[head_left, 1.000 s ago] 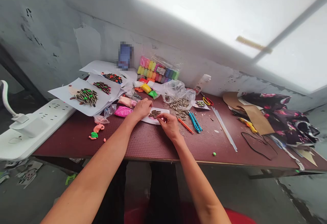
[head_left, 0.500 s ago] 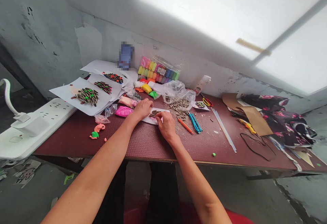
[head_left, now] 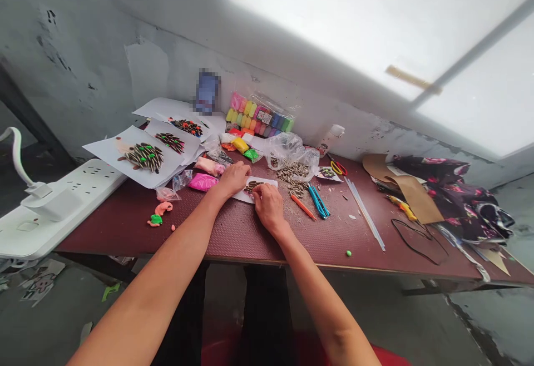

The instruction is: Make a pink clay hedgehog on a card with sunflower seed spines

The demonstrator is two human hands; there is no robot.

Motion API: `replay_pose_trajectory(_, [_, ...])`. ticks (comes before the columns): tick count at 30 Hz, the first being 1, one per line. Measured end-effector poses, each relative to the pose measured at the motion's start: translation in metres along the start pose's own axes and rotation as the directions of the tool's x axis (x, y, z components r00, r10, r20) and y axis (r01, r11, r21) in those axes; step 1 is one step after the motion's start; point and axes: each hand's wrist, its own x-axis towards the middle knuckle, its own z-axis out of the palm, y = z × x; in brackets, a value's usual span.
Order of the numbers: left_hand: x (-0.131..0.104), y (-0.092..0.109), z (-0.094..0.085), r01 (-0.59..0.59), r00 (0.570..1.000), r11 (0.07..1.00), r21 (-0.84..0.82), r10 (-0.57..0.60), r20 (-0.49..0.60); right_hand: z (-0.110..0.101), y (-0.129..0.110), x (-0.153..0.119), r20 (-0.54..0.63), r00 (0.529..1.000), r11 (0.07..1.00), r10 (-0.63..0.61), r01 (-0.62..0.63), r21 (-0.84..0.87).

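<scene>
Just right of my left hand [head_left: 235,179] lies a small white paper card [head_left: 267,181], its left part under my bent fingers, which hold it against the table. Striped sunflower seeds [head_left: 251,186] are set close together on the card, with a bit of pink beside them. Over the seeds, my right hand [head_left: 269,206] is closed in a pinch with its fingertips on the card. What sits between those fingertips is too small and hidden to make out. A heap of loose sunflower seeds [head_left: 292,176] spills from a clear plastic bag [head_left: 306,157] to the right.
An orange pen [head_left: 303,207] and a blue cutter [head_left: 319,201] lie right of the card. Pink clay [head_left: 203,182] and several coloured clay packs [head_left: 261,117] are left and behind. Paper sheets with seed hedgehogs [head_left: 144,157], a power strip [head_left: 54,216], scissors [head_left: 339,167] and glue sticks [head_left: 366,216] surround them.
My right hand has shifted slightly left and down over the seeds, still pinched. My left hand stays in place on the card.
</scene>
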Motion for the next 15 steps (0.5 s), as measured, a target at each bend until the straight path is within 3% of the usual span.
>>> replay_pose_trajectory(15, [0.0004,-0.0008,0.0012,-0.006,1.0,1.0,-0.002,0.006,-0.006,0.006,0.0022,-0.0007,-0.011,1.0,1.0,-0.005,0.005,-0.028])
